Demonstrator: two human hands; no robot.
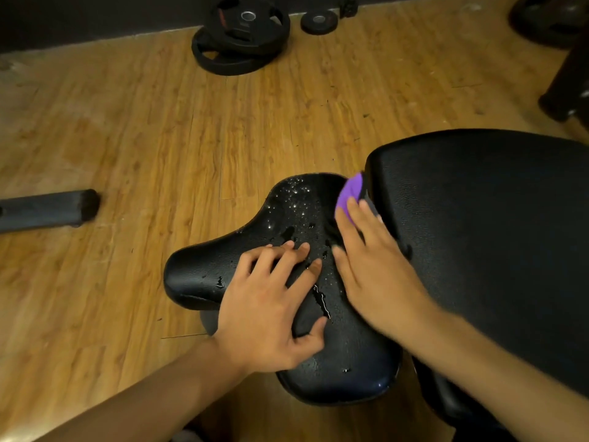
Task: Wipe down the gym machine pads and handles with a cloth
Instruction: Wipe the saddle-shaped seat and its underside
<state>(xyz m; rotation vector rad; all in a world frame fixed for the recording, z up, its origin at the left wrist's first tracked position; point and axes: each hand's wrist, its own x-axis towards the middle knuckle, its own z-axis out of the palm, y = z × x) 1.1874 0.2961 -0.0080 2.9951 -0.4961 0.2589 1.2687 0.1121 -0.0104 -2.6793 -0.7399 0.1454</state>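
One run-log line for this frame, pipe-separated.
wiping seat pad | left hand: spread flat on it | right hand: presses purple cloth at its far end, by back pad | droplets present

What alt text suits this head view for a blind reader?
A person's right hand presses a purple cloth onto a wet black padded gym seat, beside the black back pad, while the left hand rests spread on the seat. Black weight plates lie on the wooden floor.
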